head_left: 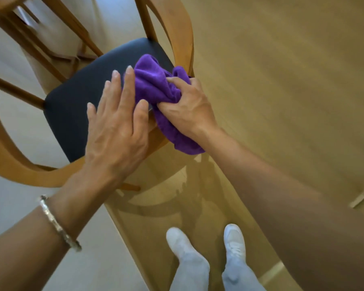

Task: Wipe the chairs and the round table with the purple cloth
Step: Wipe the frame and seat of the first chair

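A wooden chair (183,34) with a black padded seat (78,95) stands below me at the centre left. My right hand (187,108) grips the bunched purple cloth (153,85) at the seat's right edge, beside the curved wooden arm. My left hand (118,122) lies flat over the seat with straight fingers, its fingertips touching the cloth's left side. A silver bracelet (57,221) circles my left wrist.
Wooden frames and legs of more furniture (40,38) stand at the upper left on a pale rug (15,202). Wood-tone floor (282,70) spreads to the right. My feet in white shoes (233,242) stand at the bottom centre.
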